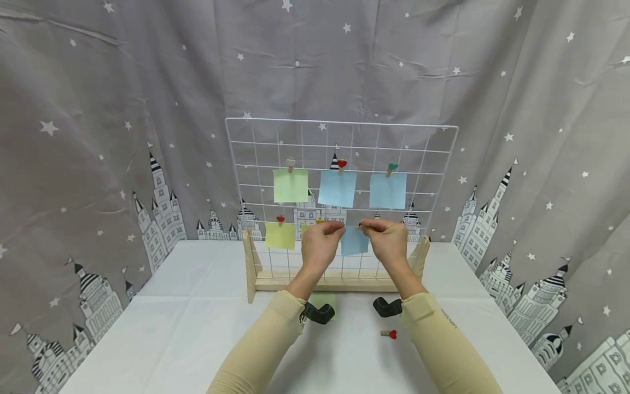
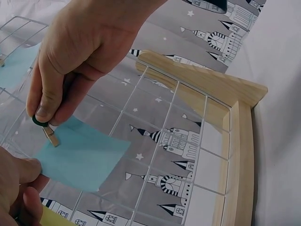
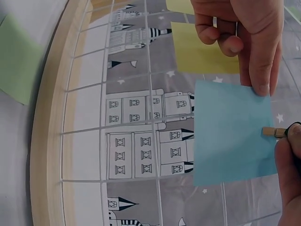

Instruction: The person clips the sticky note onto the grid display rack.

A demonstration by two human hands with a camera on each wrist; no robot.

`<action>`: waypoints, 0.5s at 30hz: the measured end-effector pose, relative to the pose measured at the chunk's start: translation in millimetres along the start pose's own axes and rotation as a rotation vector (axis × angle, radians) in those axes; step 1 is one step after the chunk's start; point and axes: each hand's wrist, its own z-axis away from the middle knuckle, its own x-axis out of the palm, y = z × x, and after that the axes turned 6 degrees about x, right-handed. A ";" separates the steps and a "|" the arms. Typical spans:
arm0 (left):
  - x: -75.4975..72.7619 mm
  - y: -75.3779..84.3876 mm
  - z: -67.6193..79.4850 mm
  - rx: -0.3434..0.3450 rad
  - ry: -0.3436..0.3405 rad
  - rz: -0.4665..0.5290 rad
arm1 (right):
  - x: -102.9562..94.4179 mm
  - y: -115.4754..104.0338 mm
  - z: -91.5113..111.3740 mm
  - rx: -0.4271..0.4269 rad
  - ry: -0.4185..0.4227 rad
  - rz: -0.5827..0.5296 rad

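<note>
My left hand (image 1: 319, 246) pinches the upper left corner of a light blue paper square (image 1: 354, 242) against the wire grid (image 1: 339, 145). At the sheet's top edge my right hand (image 1: 391, 242) squeezes a small wooden clothespin (image 2: 51, 135) with a dark green end between thumb and finger. The clothespin's tip overlaps the paper in both wrist views. Behind my left hand a yellow paper square (image 3: 202, 52) is partly hidden. Another yellow square (image 1: 280, 236) hangs further left under a red heart clothespin (image 1: 280, 219).
An upper row holds a green square (image 1: 290, 186) and two blue squares, one (image 1: 337, 189) beside another (image 1: 388, 191), each clipped. The grid stands in a wooden base (image 1: 325, 284). On the white table lie a green sheet (image 1: 323, 300) and a red heart clothespin (image 1: 389, 334).
</note>
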 end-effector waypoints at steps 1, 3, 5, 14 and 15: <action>0.0 0.2 0.3 -0.001 0.000 -0.002 | 0.3 0.2 0.5 -0.002 -0.002 -0.008; -0.3 0.9 0.8 -0.001 0.000 -0.005 | 0.7 -0.4 1.9 -0.007 -0.002 -0.023; -0.6 1.3 1.5 -0.003 -0.003 -0.009 | 1.0 0.1 2.7 -0.007 0.008 -0.040; -2.1 1.0 3.3 -0.008 -0.012 0.000 | -0.7 0.4 4.0 -0.006 0.059 -0.086; -2.2 0.5 3.6 -0.008 -0.010 -0.001 | -1.2 0.9 4.1 -0.001 0.056 -0.088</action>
